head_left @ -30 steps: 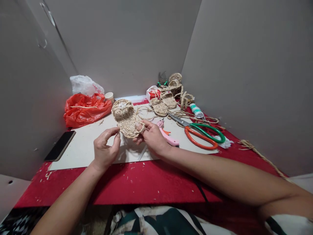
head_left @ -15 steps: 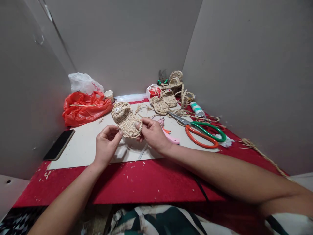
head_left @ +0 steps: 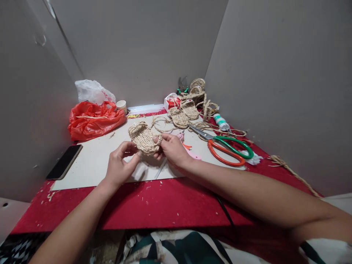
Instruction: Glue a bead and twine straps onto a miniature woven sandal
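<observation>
A small woven straw sandal (head_left: 142, 136) is held just above a white board (head_left: 90, 161). My right hand (head_left: 172, 149) pinches its near right edge between thumb and fingers. My left hand (head_left: 118, 165) has its thumb and fingers curled at the sandal's near left edge, touching it. A pink glue gun (head_left: 189, 148) lies partly hidden behind my right hand.
Orange and green scissors (head_left: 228, 151), a glue tube (head_left: 220, 122), more straw sandals (head_left: 183, 113) and loose cord (head_left: 291, 172) lie right and back. A red bag (head_left: 93, 119), white bag (head_left: 92, 91), small cup (head_left: 121, 105) and phone (head_left: 63, 162) are left. Grey walls enclose the red-covered table (head_left: 165, 205).
The sandal has come down and tilted flatter toward the board, and both hands have dropped with it. My left fingers have closed in on its near edge.
</observation>
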`<state>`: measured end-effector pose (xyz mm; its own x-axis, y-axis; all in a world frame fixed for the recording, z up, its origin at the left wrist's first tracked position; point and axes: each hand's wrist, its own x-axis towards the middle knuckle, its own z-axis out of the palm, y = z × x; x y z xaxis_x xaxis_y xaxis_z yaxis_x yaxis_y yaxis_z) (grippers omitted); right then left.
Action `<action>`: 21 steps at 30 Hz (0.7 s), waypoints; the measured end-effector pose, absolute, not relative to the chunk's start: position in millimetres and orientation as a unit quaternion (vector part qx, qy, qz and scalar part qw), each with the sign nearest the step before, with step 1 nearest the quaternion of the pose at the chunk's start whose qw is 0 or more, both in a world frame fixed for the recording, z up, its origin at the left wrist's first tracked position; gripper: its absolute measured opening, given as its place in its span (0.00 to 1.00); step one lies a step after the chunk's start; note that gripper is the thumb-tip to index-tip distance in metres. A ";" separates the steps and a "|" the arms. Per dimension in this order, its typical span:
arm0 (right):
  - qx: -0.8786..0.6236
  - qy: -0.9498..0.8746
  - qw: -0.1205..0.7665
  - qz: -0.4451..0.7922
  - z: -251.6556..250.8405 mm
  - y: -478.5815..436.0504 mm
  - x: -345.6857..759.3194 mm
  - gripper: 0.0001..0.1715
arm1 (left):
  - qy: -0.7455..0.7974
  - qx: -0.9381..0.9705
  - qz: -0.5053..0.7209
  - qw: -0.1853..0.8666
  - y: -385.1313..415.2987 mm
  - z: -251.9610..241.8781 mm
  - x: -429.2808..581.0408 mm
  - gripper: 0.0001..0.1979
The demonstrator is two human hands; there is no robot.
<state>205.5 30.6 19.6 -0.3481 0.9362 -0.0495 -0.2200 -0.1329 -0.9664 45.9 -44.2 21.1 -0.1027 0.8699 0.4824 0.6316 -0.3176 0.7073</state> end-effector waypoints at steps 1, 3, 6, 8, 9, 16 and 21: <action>-0.364 -0.487 0.438 0.662 21.0 29.5 205.5 0.16 | 0.568 0.668 0.469 0.105 -44.5 20.9 45.9 0.08; -0.361 -0.481 0.436 0.669 23.8 27.4 205.8 0.15 | 0.562 0.683 0.462 0.068 -44.6 19.9 45.6 0.07; -0.355 -0.475 0.438 0.676 26.5 25.0 206.7 0.15 | 0.550 0.695 0.464 0.017 -44.0 18.8 44.6 0.06; -0.346 -0.474 0.440 0.680 26.9 24.0 207.1 0.15 | 0.537 0.700 0.470 -0.020 -43.6 18.8 44.1 0.06; -0.341 -0.473 0.442 0.682 26.7 23.7 207.2 0.14 | 0.529 0.704 0.473 -0.037 -43.4 18.9 43.9 0.06; -0.328 -0.443 0.450 0.703 27.3 23.9 206.7 0.09 | 0.487 0.729 0.471 -0.095 -41.8 18.0 42.0 0.07; -0.327 -0.433 0.446 0.712 29.0 22.2 206.5 0.10 | 0.505 0.711 0.475 -0.116 -41.5 17.9 41.8 0.06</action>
<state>206.5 22.2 29.0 -0.3879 0.9183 -0.0793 -0.3515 -0.2269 -0.9083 41.8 -41.5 17.9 0.0379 0.6088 0.7924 0.8286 -0.4624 0.3157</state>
